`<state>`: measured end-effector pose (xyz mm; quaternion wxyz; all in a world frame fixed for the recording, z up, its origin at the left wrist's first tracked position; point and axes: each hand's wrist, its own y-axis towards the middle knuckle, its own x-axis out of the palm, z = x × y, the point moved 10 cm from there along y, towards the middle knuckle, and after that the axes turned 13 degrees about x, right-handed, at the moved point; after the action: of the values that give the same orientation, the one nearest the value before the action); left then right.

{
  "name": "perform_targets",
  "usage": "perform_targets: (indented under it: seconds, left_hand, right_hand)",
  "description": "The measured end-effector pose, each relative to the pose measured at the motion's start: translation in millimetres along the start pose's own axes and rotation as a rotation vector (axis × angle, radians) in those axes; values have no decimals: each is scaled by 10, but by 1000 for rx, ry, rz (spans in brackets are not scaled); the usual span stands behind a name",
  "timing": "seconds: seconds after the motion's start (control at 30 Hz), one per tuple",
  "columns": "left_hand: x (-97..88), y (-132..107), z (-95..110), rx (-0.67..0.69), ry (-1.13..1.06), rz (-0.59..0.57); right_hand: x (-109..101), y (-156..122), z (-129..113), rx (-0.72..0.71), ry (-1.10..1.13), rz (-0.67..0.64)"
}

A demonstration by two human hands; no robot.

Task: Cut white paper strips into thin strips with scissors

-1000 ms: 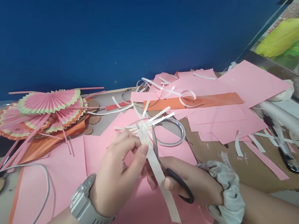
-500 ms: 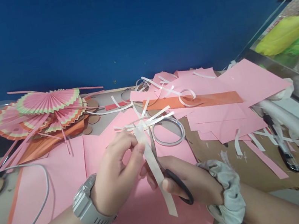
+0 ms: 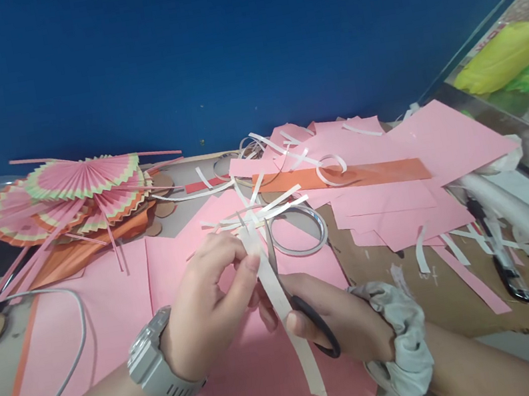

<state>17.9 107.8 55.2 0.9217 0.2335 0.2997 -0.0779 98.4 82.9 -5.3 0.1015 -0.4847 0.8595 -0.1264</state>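
Between thumb and fingers my left hand [image 3: 214, 294] pinches a pale strip of paper [image 3: 276, 297] near its far end. The strip slants down toward me, its near end hanging over pink paper [image 3: 260, 388]. My right hand [image 3: 317, 301] is closed on scissors [image 3: 319, 324] with black handles, the thumb through one loop. Their blades are spread, one on each side of the strip's far end. Several thin white cut strips [image 3: 280, 203] lie just beyond the blades. A roll of tape [image 3: 324, 232] lies beside them on the right.
Pleated pink paper fans [image 3: 89, 180] are piled at the left. A grey cable [image 3: 81, 316] curves at the near left. Pink sheets [image 3: 447, 140] and an orange strip [image 3: 372, 173] cover the back right. A box cutter [image 3: 507, 272] lies on brown cardboard [image 3: 373, 274]. Behind rises a blue wall [image 3: 219, 50].
The scissor blades have spread apart around the strip's far end. The strip's near end has swung slightly to the right and toward me. My left hand has barely moved.
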Motion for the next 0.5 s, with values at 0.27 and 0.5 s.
perform_targets:
  seconds: [0.27, 0.5]
  left_hand:
    - [-6, -5, -23, -20, 7, 3]
    - [-13, -7, -30, -13, -3, 29]
  right_hand:
    - [-17, 36, 43, 2, 6, 34]
    - [-8, 50, 134, 72, 18, 31]
